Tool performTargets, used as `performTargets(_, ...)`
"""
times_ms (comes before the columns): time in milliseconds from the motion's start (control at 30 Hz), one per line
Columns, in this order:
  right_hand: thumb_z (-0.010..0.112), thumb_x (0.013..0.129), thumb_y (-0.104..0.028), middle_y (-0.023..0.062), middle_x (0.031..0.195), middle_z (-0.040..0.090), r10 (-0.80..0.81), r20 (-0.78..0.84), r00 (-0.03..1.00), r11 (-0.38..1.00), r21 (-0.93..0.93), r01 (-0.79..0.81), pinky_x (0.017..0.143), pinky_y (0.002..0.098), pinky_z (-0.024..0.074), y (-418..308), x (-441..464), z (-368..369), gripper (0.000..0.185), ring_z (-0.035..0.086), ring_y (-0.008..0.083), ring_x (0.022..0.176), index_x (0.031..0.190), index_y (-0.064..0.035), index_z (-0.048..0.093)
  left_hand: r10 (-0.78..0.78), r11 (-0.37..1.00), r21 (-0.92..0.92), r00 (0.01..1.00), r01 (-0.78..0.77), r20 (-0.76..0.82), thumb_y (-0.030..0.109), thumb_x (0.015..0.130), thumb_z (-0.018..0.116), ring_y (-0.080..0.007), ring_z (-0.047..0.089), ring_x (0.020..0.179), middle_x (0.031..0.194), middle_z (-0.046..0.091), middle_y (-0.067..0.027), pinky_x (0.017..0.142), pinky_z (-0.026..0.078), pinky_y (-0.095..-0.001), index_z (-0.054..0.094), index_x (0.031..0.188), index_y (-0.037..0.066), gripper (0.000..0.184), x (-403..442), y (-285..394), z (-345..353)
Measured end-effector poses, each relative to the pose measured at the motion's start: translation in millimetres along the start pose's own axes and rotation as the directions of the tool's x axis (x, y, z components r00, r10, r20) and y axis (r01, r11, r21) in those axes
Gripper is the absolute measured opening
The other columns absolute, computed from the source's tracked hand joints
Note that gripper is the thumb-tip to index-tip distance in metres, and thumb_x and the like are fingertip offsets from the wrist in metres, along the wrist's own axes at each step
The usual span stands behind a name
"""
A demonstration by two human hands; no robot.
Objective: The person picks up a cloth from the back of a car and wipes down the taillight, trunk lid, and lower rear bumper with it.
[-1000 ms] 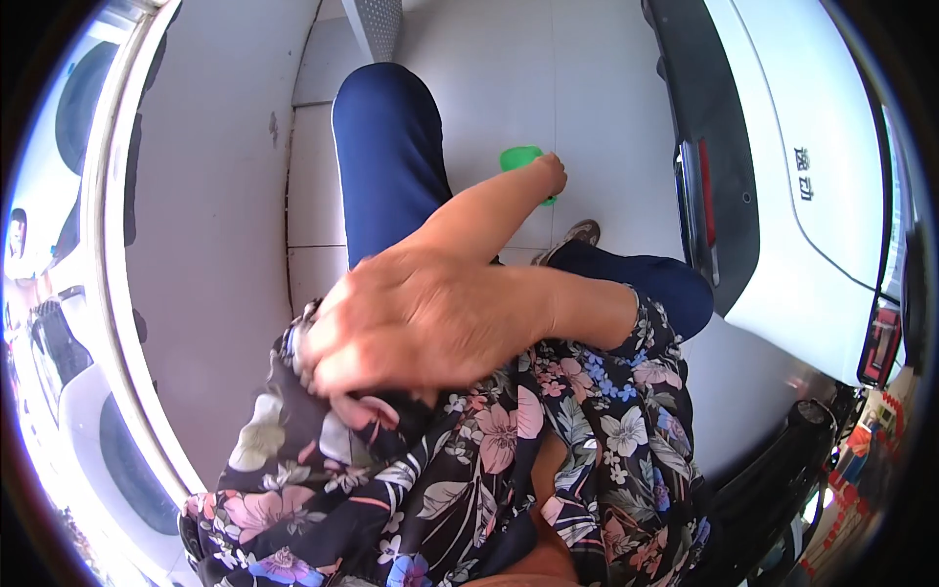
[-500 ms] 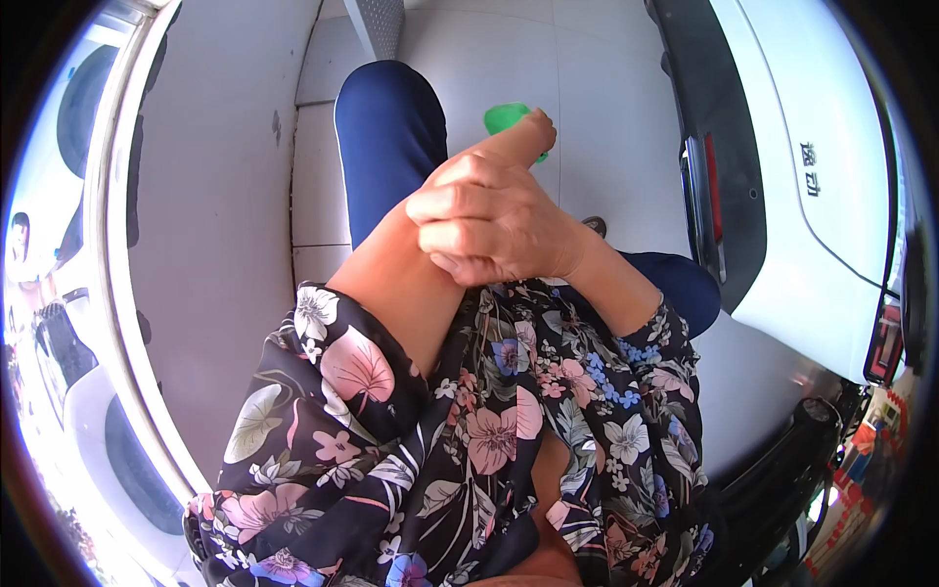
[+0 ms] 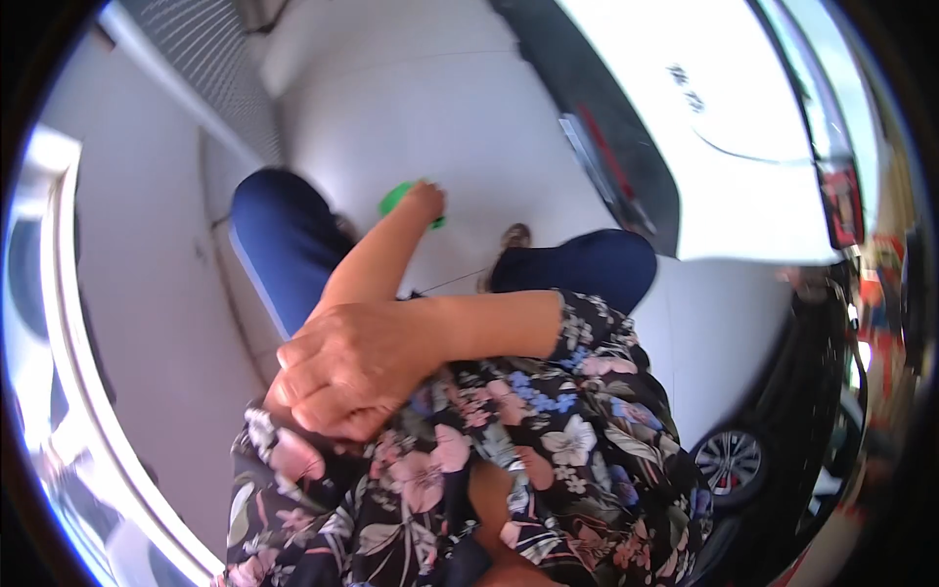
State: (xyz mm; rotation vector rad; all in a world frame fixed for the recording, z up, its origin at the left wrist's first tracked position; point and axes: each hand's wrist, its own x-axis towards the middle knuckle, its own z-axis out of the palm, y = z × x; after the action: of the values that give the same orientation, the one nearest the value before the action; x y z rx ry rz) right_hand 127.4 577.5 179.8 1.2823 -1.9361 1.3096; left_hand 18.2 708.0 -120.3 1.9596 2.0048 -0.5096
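My left hand (image 3: pixel 427 203) is closed on a green object (image 3: pixel 396 198), whose exact shape is too small and partly covered to make out. The left forearm stretches out over the floor between the knees. My right hand (image 3: pixel 350 372) lies across the left arm near the hem of the floral sleeve (image 3: pixel 293 455). Its fingers are curled and pressed onto the arm, and their tips are partly hidden.
Two knees in dark blue trousers (image 3: pixel 284 235) stand out ahead, with a shoe (image 3: pixel 516 236) on the tiled floor (image 3: pixel 430 108). A white car (image 3: pixel 724 196) is at the right, a perforated panel (image 3: pixel 220 78) at the upper left. A dark vehicle's wheel (image 3: pixel 729 462) shows lower right.
The view has turned and the surroundings are shifted. My right hand has moved from the left forearm back up toward the sleeve. The left hand still holds the green object.
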Motion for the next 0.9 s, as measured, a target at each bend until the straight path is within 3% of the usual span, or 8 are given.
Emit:
performTargets(167,0.063,0.082,-0.013,0.005,0.087,0.06,0.054,-0.049,0.997,0.966,-0.251,-0.064,0.071,0.0351,0.0495,49,-57,-29,0.013,0.057,0.0233,0.079,0.073,-0.0098,0.054,0.064,0.989,0.135,0.995,-0.054,-0.075,0.013,0.085,0.062,-0.0212,0.059,0.109,0.111,0.063,-0.0035,0.086,0.047,-0.0371,0.069,0.101,0.011,0.017,-15,-4,-18)
performTargets(267,0.058,0.085,-0.024,0.0067,0.085,0.059,0.465,-0.022,0.885,0.872,-0.163,-0.462,0.074,0.0404,0.0464,56,-69,-33,0.016,0.055,0.0261,0.079,0.08,-0.0089,0.056,0.078,0.989,0.135,0.994,-0.067,-0.082,0.012,0.082,0.065,-0.0209,0.06,0.107,0.108,0.064,-0.0032,0.085,0.048,-0.0362,0.07,0.096,0.011,0.015,-20,0,-6)
performTargets(333,0.057,0.086,-0.024,0.0075,0.087,0.059,0.244,-0.022,0.969,0.945,-0.218,-0.243,0.079,0.0402,0.0454,39,-42,-16,0.016,0.055,0.0267,0.082,0.082,-0.0078,0.057,0.077,0.989,0.13,0.997,-0.074,-0.024,0.013,0.085,0.063,-0.0209,0.058,0.109,0.111,0.063,-0.0031,0.086,0.047,-0.0371,0.069,0.101,0.011,0.017,-24,-2,-4)
performTargets(400,0.051,0.089,-0.019,0.0086,0.098,0.06,0.115,0.034,0.993,0.992,0.043,-0.117,0.084,0.04,0.0448,15,-8,8,0.014,0.057,0.0276,0.093,0.091,-0.0064,0.057,0.066,0.991,0.117,0.996,-0.072,0.055,0.016,0.09,0.059,-0.0209,0.055,0.114,0.118,0.062,-0.0028,0.089,0.045,-0.0389,0.068,0.109,0.01,0.022,-26,3,-7)
performTargets(500,0.05,0.09,-0.022,0.0106,0.102,0.061,0.117,0.071,0.991,0.984,0.13,-0.126,0.086,0.0401,0.0441,5,13,18,0.019,0.057,0.0283,0.096,0.094,-0.0042,0.056,0.092,0.995,0.042,0.996,-0.092,0.004,0.016,0.092,0.054,-0.021,0.055,0.116,0.119,0.062,-0.0034,0.091,0.045,-0.0388,0.067,0.111,0.009,0.024,-24,11,-6)
performTargets(667,0.051,0.094,-0.038,0.0119,0.102,0.061,0.135,-0.005,0.991,0.968,0.215,-0.131,0.088,0.0413,0.0433,-22,33,30,0.037,0.058,0.0285,0.097,0.099,-0.0018,0.058,0.057,0.998,0.017,0.992,-0.055,-0.11,0.014,0.081,0.066,-0.022,0.059,0.108,0.111,0.063,-0.0044,0.084,0.049,-0.0359,0.07,0.095,0.008,0.016,-21,-3,1)
performTargets(833,0.05,0.091,-0.061,0.0122,0.121,0.064,0.218,0.194,0.956,0.921,0.282,-0.267,0.106,0.0445,0.0377,6,23,27,0.067,0.059,0.027,0.117,0.123,-0.0032,0.059,-0.04,0.999,-0.031,0.999,0.039,-0.029,0.012,0.082,0.066,-0.0221,0.059,0.11,0.112,0.062,-0.0041,0.087,0.05,-0.0357,0.068,0.1,0.006,0.019,-25,-23,-4)
performTargets(900,0.048,0.093,-0.056,0.0113,0.117,0.065,0.182,0.097,0.979,0.976,0.105,-0.192,0.104,0.045,0.0391,23,2,25,0.059,0.06,0.0273,0.114,0.121,-0.0051,0.061,-0.064,0.998,-0.027,0.998,0.064,-0.015,0.012,0.082,0.066,-0.0221,0.059,0.109,0.113,0.062,-0.0041,0.087,0.05,-0.0354,0.068,0.102,0.007,0.021,-26,-42,-3)
